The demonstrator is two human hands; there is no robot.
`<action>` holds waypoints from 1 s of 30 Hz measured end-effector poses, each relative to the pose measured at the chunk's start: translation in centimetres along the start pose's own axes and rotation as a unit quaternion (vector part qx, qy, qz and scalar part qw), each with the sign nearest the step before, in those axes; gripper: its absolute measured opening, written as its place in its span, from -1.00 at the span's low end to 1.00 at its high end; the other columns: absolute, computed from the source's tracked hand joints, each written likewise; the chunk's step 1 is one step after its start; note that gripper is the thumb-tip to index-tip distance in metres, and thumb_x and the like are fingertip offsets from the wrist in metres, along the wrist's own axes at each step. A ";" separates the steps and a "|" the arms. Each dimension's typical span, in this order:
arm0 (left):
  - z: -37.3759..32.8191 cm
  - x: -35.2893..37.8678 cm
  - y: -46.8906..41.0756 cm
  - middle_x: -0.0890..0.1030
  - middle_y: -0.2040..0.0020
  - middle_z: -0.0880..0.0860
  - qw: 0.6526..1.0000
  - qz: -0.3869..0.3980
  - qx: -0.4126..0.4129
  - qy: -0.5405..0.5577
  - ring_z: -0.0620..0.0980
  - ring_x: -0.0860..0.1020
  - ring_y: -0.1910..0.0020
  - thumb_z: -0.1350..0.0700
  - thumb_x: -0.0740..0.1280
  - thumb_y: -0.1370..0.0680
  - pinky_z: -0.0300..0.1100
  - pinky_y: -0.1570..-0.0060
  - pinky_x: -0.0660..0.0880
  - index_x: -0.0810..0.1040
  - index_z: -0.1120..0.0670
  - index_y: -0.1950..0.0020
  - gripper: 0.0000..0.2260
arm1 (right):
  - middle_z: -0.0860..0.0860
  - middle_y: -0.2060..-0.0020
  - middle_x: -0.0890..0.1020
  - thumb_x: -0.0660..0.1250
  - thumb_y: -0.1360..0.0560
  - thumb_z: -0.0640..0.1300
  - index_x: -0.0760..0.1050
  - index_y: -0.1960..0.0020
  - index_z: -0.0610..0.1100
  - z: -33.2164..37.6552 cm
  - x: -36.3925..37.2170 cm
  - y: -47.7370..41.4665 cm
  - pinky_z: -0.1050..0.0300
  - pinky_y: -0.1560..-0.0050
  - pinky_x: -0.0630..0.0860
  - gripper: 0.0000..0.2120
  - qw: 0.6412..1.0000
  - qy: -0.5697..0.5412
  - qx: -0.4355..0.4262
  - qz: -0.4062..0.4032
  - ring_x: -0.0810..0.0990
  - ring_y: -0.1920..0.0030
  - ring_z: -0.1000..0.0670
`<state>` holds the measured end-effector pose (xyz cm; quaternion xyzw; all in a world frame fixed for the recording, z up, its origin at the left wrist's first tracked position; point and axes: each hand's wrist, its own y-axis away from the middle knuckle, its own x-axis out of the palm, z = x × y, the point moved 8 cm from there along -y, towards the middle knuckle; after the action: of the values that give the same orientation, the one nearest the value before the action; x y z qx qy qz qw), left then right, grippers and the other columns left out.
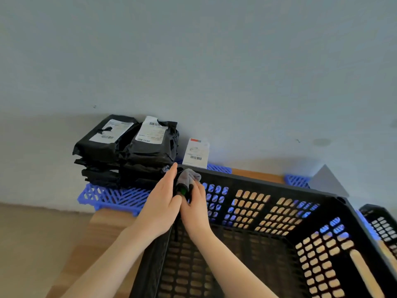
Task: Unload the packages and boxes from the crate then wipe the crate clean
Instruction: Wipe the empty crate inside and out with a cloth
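Wiping stage, near-left corner of black crate (268,184): right grip (194,209) is holding a bunched grey cloth (189,176) in curled fingers and pressing it onto the corner rim; left grip (160,203), fingers straight, is lying flat against the outer wall, probably bracing the crate against the rubbing. Crate is standing on the wooden worktop (105,224), showing nothing inside. Black packages (129,147) and white box (196,152) are sitting on a blue grid mat (111,195) just beside it, clear of the cloth
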<state>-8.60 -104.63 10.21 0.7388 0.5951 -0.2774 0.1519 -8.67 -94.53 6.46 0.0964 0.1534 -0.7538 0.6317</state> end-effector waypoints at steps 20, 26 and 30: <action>-0.5 0.6 -0.1 -0.06 -0.61 -0.07 0.973 0.042 0.068 -0.217 -0.08 -0.14 -0.58 -0.14 0.24 -0.58 0.02 -0.53 0.07 -0.07 -0.06 -0.60 -0.30 | 0.10 -0.36 0.28 0.15 -0.64 0.03 0.26 -0.48 -0.01 -3.8 -13.9 1.5 0.29 -0.24 0.39 -0.57 0.984 0.100 0.007 -0.149 0.37 -0.25 0.19; -0.5 0.7 0.0 -0.05 -0.61 -0.03 0.976 0.031 0.070 -0.206 -0.05 -0.09 -0.58 -0.13 0.28 -0.58 -0.04 -0.52 0.04 -0.08 -0.07 -0.60 -0.28 | 0.05 -0.43 0.24 0.13 -0.64 0.04 0.21 -0.52 -0.03 -6.3 -21.9 2.7 0.24 -0.23 0.26 -0.53 0.964 0.135 0.053 -0.221 0.33 -0.31 0.11; -0.4 0.7 -0.1 -0.03 -0.61 -0.03 0.977 0.030 0.073 -0.200 -0.06 -0.08 -0.58 -0.10 0.30 -0.57 -0.09 -0.51 0.02 -0.07 -0.07 -0.60 -0.27 | -0.04 -0.46 0.21 0.15 -0.65 -0.05 0.18 -0.54 -0.08 -8.0 -28.0 3.1 0.14 -0.28 0.26 -0.52 0.942 0.127 0.097 -0.296 0.33 -0.39 -0.09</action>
<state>-8.50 -103.80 10.12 0.6948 0.5089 -0.4573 0.2218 -0.86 -66.39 8.11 0.2028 0.1801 -0.8995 0.3425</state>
